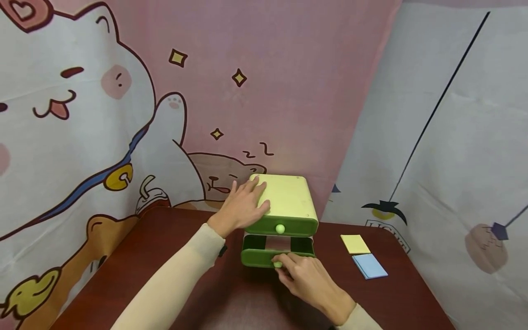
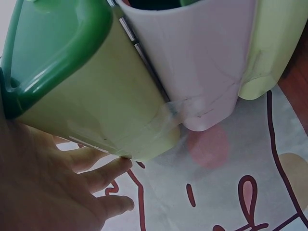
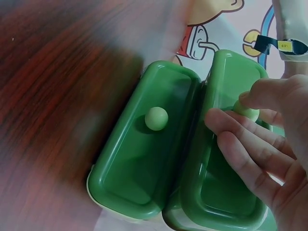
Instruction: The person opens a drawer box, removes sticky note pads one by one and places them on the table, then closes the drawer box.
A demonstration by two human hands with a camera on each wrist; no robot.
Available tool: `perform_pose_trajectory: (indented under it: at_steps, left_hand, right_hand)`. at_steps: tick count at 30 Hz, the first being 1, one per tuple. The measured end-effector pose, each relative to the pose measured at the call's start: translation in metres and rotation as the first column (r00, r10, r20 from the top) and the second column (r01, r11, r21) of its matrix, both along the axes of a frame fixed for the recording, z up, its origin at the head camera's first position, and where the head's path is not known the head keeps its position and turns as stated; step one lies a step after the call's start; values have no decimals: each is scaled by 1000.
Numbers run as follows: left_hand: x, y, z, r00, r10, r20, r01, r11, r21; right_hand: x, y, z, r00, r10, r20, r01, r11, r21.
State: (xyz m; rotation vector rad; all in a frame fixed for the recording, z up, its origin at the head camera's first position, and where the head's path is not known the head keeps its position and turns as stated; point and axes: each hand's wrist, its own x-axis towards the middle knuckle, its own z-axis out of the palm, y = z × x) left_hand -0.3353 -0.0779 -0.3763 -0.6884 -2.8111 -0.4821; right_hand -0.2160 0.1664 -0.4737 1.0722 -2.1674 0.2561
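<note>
A small drawer unit has a pale yellow top [image 1: 286,195] and green drawer fronts with round light green knobs. My left hand [image 1: 243,204] rests on the left part of that top, fingers spread. In the left wrist view its fingertips lie along the yellow casing [image 2: 106,101], beside a pink middle section [image 2: 197,62]. My right hand [image 1: 305,277] pinches the knob [image 3: 246,111] of the middle drawer [image 1: 257,258], which stands pulled out. Inside it a pale pink patch [image 1: 277,243] shows between dark green areas. The top drawer [image 1: 264,226] and the bottom drawer [image 3: 130,163] are closed.
To the right of the unit, a yellow sticky note pad [image 1: 355,244] and a blue pad [image 1: 370,266] lie on the dark red-brown table [image 1: 342,288]. Behind the table hangs a cloth [image 1: 309,91] printed with cartoon animals.
</note>
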Motion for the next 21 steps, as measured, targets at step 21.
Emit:
perform_pose_trajectory:
  at_steps: [21]
  left_hand:
    - [-1,0,1,1000,-11,6,10,1000,21]
  right_hand:
    - [9,0,0,1000,-2,-17,2,1000,-2]
